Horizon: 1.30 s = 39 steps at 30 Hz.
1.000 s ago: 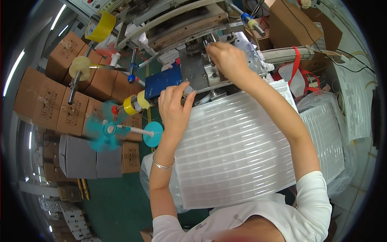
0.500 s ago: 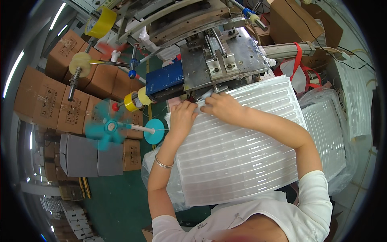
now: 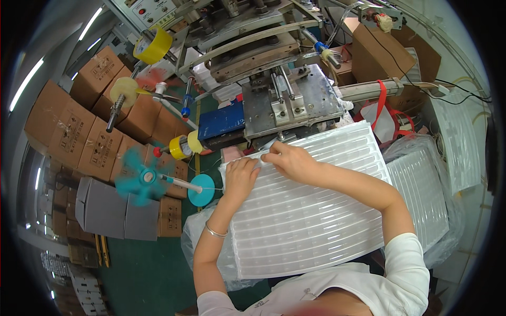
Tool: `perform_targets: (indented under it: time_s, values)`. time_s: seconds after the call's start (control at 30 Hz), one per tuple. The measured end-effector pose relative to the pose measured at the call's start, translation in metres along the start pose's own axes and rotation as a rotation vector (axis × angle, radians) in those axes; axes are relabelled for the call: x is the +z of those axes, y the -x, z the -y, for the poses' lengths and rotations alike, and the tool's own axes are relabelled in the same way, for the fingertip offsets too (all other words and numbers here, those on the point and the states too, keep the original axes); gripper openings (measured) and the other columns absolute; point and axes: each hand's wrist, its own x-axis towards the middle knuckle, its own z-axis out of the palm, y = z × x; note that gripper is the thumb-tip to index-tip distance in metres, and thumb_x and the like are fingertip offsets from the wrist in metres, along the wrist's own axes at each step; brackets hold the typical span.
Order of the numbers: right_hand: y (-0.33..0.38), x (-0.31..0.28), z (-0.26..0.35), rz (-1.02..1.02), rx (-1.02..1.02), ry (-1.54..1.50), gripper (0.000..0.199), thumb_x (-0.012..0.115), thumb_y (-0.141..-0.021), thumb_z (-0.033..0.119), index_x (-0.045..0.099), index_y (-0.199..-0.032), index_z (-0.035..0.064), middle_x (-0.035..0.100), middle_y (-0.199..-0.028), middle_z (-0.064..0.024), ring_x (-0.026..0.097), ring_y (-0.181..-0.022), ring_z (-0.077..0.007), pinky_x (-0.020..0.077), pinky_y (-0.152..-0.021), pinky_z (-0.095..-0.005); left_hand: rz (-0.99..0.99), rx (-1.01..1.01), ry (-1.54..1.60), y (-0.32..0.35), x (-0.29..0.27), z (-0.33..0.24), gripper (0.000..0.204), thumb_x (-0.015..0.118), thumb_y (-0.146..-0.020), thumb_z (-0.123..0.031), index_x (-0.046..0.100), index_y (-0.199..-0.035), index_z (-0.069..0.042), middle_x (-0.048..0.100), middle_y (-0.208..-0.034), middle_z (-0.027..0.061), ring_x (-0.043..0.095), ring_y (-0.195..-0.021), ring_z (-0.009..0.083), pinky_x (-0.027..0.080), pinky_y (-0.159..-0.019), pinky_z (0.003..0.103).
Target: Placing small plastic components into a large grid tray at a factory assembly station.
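**Two hands (image 3: 240, 181) (image 3: 290, 160) meet at the far left corner of a ribbed tray (image 3: 311, 210)**

From where I stand, the pale, see-through tray lies directly under the fingers, spread out in front of the person's white shirt (image 3: 337, 287). The left hand rests at its far left corner, fingers bent and close together. The right hand comes in from the other side, its fingertips drawn narrow, almost meeting the left ones. Something pale and clear seems to sit at that meeting point (too small and glossy to make out from here), so I cannot tell whether either hand holds it.

As for writing, the brown cartons (image 3: 66, 126) stacked on the left bear dark symbols and lettering, and the blue block (image 3: 221, 121) beside the machine has small pale marks. A control panel (image 3: 150, 11) at the top shows tiny captions around its buttons.

The tray's far edge runs just below the machine's metal plate (image 3: 321, 100), leaving the right hand a narrow gap there. Its near edge comes close to the shirt, while its right edge adjoins a second ribbed stack (image 3: 419, 189) in clear wrapping. Between the forearms, a wide stretch of ribs lies uncovered. To the left, past some crumpled clear plastic (image 3: 203, 237), the green floor (image 3: 142, 274) opens out below the turquoise fan (image 3: 147, 177).
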Motion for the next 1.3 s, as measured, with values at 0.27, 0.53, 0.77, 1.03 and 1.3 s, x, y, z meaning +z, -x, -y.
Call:
perform_targets:
  time_s: [0.27,0.53,0.77,1.03,1.3]
  values:
    - [0.013,-0.021,0.022,0.058,0.014,-0.163,0.025,0.061,-0.078,0.007,0.057,-0.103,0.0092,0.057,-0.089,-0.0102,0.061,-0.074,-0.0308,0.0517,-0.062,-0.0392,0.037,-0.035,-0.022,0.002,0.001,-0.007,0.025,0.066,-0.077,-0.017,0.064,-0.100,-0.007,0.062,-0.095,0.0071,0.058,-0.091,0.0254,0.039,-0.079,0.038]
    - [0.023,-0.037,0.041,0.133,-0.034,-0.143,0.020,0.060,-0.085,0.011,0.057,-0.104,0.0089,0.063,-0.090,-0.0102,0.064,-0.074,-0.0303,0.0532,-0.061,-0.0386,-0.059,-0.047,-0.027,0.025,-0.025,-0.015,0.027,0.065,-0.079,-0.021,0.064,-0.102,-0.007,0.061,-0.100,0.0072,0.057,-0.095,0.0242,0.038,-0.085,0.038]
    - [0.032,-0.037,0.062,0.183,-0.131,-0.103,0.016,0.058,-0.085,0.010,0.058,-0.101,0.0086,0.064,-0.083,-0.0094,0.064,-0.067,-0.0286,0.0527,-0.054,-0.0368,-0.099,-0.100,0.007,0.067,-0.051,-0.032,0.026,0.065,-0.080,-0.019,0.064,-0.104,-0.008,0.061,-0.103,0.0069,0.056,-0.099,0.0239,0.035,-0.090,0.038]
    - [0.043,-0.034,0.059,0.235,-0.086,-0.109,0.017,0.058,-0.086,0.011,0.058,-0.103,0.0090,0.065,-0.087,-0.0088,0.065,-0.069,-0.0280,0.0540,-0.055,-0.0362,-0.100,-0.057,0.083,0.068,-0.047,-0.047,0.025,0.066,-0.080,-0.019,0.064,-0.103,-0.008,0.061,-0.103,0.0062,0.056,-0.095,0.0241,0.036,-0.090,0.039]
    - [0.049,-0.037,0.032,0.214,-0.053,-0.154,0.019,0.059,-0.086,0.013,0.058,-0.104,0.0104,0.065,-0.086,-0.0084,0.065,-0.067,-0.0282,0.0535,-0.054,-0.0369,-0.040,0.009,0.168,0.042,-0.038,-0.058,0.025,0.068,-0.078,-0.017,0.064,-0.101,-0.007,0.061,-0.103,0.0067,0.057,-0.094,0.0243,0.037,-0.091,0.041]
